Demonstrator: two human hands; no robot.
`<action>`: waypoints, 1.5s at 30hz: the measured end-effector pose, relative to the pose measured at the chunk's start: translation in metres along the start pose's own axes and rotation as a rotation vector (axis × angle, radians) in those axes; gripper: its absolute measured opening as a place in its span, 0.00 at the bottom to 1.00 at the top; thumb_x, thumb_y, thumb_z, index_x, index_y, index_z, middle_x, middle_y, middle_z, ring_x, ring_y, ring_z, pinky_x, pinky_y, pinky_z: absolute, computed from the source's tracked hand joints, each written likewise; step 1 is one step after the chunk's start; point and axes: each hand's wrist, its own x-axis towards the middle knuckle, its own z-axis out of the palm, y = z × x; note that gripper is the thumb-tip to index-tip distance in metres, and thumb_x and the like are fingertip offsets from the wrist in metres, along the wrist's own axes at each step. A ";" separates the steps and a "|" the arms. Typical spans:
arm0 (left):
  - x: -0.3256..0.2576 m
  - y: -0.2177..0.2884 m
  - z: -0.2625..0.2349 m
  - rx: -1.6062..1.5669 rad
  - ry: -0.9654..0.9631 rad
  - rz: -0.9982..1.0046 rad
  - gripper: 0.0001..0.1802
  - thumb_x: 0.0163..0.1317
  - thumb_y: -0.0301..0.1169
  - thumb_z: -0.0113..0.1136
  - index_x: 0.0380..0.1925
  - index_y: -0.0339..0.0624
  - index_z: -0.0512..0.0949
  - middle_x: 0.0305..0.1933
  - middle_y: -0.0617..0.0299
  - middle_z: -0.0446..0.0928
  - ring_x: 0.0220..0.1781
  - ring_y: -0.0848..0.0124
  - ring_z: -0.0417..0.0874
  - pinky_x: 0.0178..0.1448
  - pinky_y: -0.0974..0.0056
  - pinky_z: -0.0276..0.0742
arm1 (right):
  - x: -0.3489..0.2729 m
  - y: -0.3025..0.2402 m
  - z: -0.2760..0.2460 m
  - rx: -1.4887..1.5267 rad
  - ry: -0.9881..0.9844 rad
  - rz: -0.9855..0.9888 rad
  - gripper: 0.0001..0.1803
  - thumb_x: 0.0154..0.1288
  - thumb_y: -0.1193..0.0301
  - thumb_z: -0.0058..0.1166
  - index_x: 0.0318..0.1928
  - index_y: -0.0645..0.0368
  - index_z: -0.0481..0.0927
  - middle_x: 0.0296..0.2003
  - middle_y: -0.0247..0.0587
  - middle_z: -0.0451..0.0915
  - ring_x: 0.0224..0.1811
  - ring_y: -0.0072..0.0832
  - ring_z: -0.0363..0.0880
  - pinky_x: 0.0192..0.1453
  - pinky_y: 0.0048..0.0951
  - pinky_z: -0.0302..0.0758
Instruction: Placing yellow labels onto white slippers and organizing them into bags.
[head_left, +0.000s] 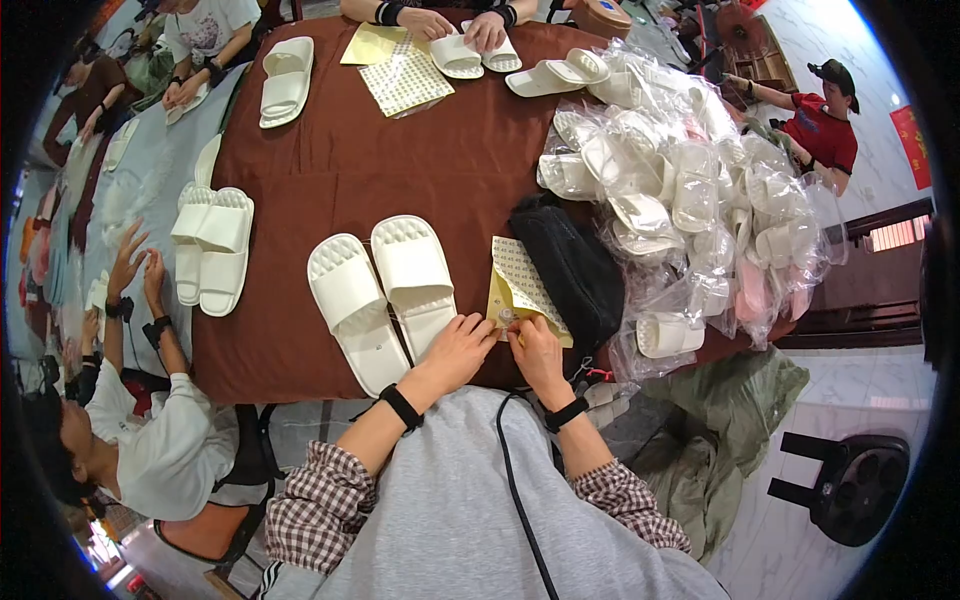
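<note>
A sheet of small printed stickers (516, 262) lies at the table's near edge, its lower corner curled over to show the yellow backing (512, 298). Both of my hands are at that curled part. My left hand (462, 345) pinches its left side, and my right hand (538, 350) grips its lower edge with bent fingers. A small pale piece, too small to make out, shows between the fingertips. Just left of the sheet rests a pair of white slippers, the left slipper (352, 312) and the right slipper (415, 270), toes toward me. My left wrist is close to the right slipper.
A black pouch (568, 270) leans beside the sheet. Bagged slippers (690, 185) pile up on the right of the brown tablecloth (400, 150). More white slippers (212, 245) lie at the left edge. Opposite, a person's hands (465, 30) handle slippers; another person (165, 450) sits left.
</note>
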 end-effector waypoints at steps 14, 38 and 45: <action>0.002 0.001 0.000 0.083 0.013 -0.009 0.20 0.60 0.30 0.54 0.53 0.41 0.79 0.51 0.62 0.74 0.58 0.64 0.71 0.62 0.60 0.68 | -0.002 0.015 0.001 -0.038 -0.126 -0.139 0.09 0.63 0.75 0.56 0.43 0.62 0.74 0.41 0.53 0.75 0.39 0.52 0.79 0.41 0.48 0.77; -0.002 -0.001 0.004 0.086 0.059 0.002 0.24 0.60 0.30 0.53 0.59 0.43 0.76 0.54 0.63 0.73 0.59 0.66 0.71 0.62 0.62 0.67 | 0.012 0.021 -0.014 -0.013 0.018 0.170 0.07 0.63 0.74 0.59 0.38 0.61 0.75 0.36 0.51 0.78 0.39 0.52 0.80 0.39 0.48 0.77; -0.002 -0.001 0.004 0.082 0.087 0.008 0.24 0.60 0.30 0.54 0.59 0.42 0.76 0.55 0.63 0.73 0.59 0.65 0.70 0.63 0.61 0.67 | 0.013 0.011 -0.011 -0.133 0.039 0.173 0.08 0.63 0.72 0.60 0.38 0.60 0.75 0.36 0.51 0.78 0.36 0.51 0.81 0.37 0.47 0.79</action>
